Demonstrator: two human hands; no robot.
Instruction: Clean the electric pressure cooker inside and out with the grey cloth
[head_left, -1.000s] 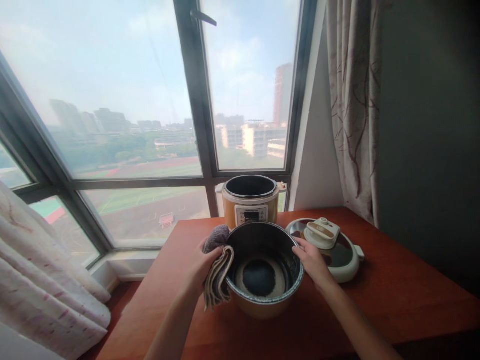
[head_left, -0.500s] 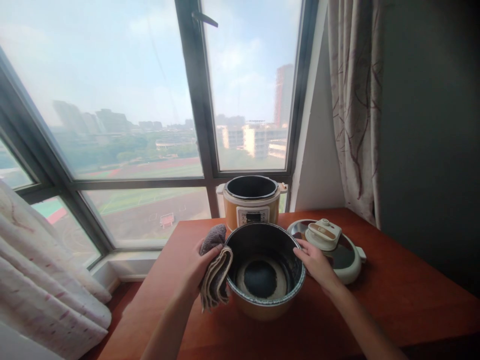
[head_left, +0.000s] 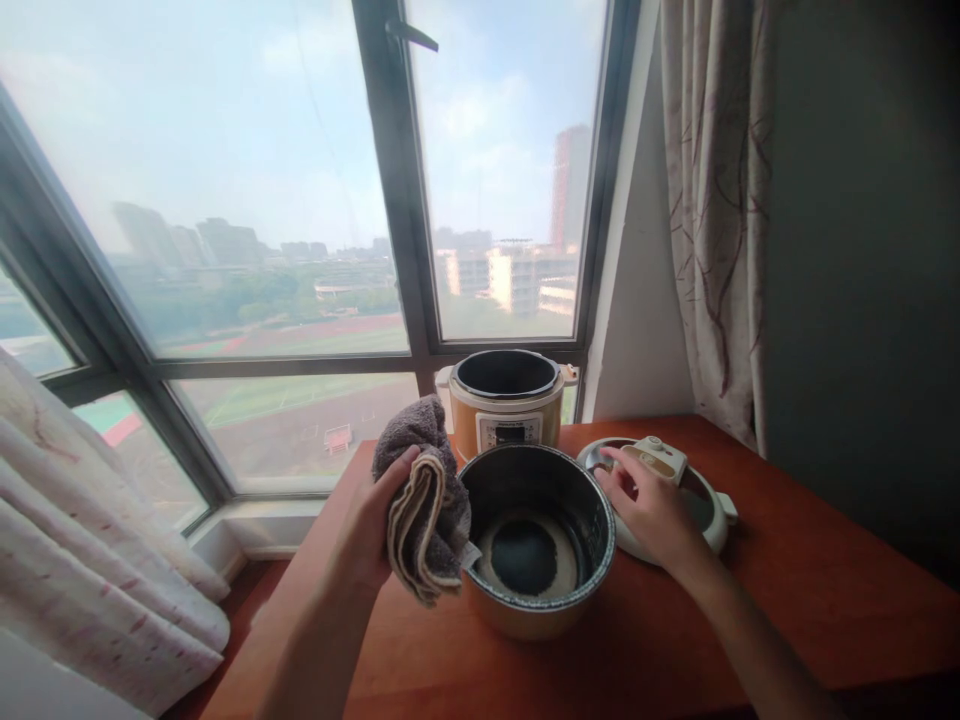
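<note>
In the head view, my left hand (head_left: 373, 520) is closed around a folded grey-brown towel (head_left: 420, 500) with a pale hem. The towel hangs against the left rim of a dark-lined inner pot (head_left: 538, 622), which sits tilted toward me on the table. A light ring marks the pot's bottom. My right hand (head_left: 660, 510) is just off the pot's right rim, fingers loosely curled and apart, holding nothing. It partly covers the round cooker lid (head_left: 720, 505) behind it. Beyond the pot stands the pressure cooker body (head_left: 465, 420), gold and white with a control panel, its top uncovered.
The reddish-brown wooden table (head_left: 810, 590) ends at the left near the windowsill (head_left: 277, 525). Large windows (head_left: 247, 200) rise behind it. Patterned curtains (head_left: 720, 220) hang at the right, and more (head_left: 97, 560) at the left.
My left hand has lifted the towel up and away from the pot's side, and the towel is fuller in view. My right hand has let go of the pot's rim and moved right.
</note>
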